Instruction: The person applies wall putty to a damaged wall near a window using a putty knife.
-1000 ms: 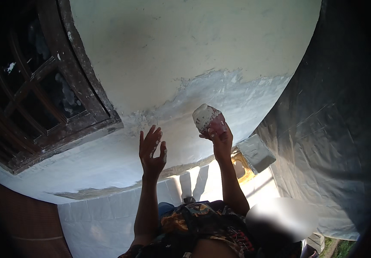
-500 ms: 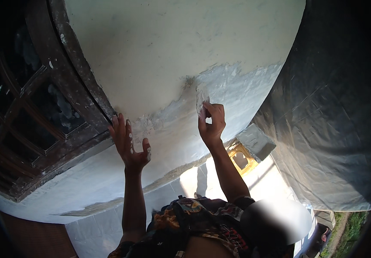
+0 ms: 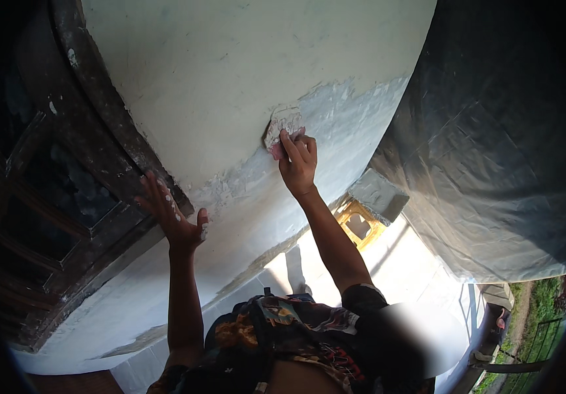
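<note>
My right hand (image 3: pixel 299 164) pinches a flat putty spreader (image 3: pixel 284 121), caked with pale putty and pinkish at its lower edge. Its broad side faces me, and it lies against the wall (image 3: pixel 243 65) where the cream surface meets a band of fresh grey-white putty (image 3: pixel 342 108). My left hand (image 3: pixel 179 222) is open, fingers and thumb apart, with white smears on the skin. Those fingers rest at the dark brown wooden frame (image 3: pixel 109 134) beside the wall; firm contact is hard to judge.
Glass panes (image 3: pixel 66 174) fill the frame on the left. Below right, a grey block-like object (image 3: pixel 379 195) sits over a yellow piece with an opening (image 3: pixel 360 226) on the sunlit tiled floor. Dark plastic sheeting (image 3: pixel 473 177) hangs along the right. Greenery (image 3: pixel 545 308) shows beyond.
My right hand has moved left and up along the wall, turning the spreader from edge-on to broadside. My left hand has shifted onto the brown frame. The whole view has swung slightly.
</note>
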The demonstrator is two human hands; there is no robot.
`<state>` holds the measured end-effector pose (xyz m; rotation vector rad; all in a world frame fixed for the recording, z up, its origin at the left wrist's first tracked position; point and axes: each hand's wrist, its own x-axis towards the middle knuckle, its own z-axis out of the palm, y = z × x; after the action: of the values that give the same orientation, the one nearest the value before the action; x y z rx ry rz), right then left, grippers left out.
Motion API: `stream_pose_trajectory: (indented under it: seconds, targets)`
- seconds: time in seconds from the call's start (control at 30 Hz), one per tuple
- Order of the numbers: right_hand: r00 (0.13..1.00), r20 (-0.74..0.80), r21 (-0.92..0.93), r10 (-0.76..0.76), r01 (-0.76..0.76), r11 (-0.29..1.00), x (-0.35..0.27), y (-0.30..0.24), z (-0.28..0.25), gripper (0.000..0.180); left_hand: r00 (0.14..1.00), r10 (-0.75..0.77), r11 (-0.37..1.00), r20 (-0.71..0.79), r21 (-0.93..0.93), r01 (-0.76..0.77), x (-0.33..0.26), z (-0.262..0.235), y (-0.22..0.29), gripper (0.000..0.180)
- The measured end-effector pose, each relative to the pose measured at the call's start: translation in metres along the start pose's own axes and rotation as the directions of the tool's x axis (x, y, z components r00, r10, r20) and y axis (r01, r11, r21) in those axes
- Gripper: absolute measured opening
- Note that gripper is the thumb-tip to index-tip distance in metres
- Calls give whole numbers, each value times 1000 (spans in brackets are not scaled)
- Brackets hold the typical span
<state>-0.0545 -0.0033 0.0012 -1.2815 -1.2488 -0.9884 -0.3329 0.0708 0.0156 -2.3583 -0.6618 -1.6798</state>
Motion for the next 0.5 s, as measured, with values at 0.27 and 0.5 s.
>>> stream_pose_trajectory:
  seconds: [0.27,0.5]
  targets:
    - [996,-37,25,79,-78,997,-44,-16,-19,43,995,-36,999,97,5,36,-2,2,-5,96]
    - [998,-25,-74,61,-62,995,10,-15,2,52,997,46,999,67,26,-48,-1,6,-4,95]
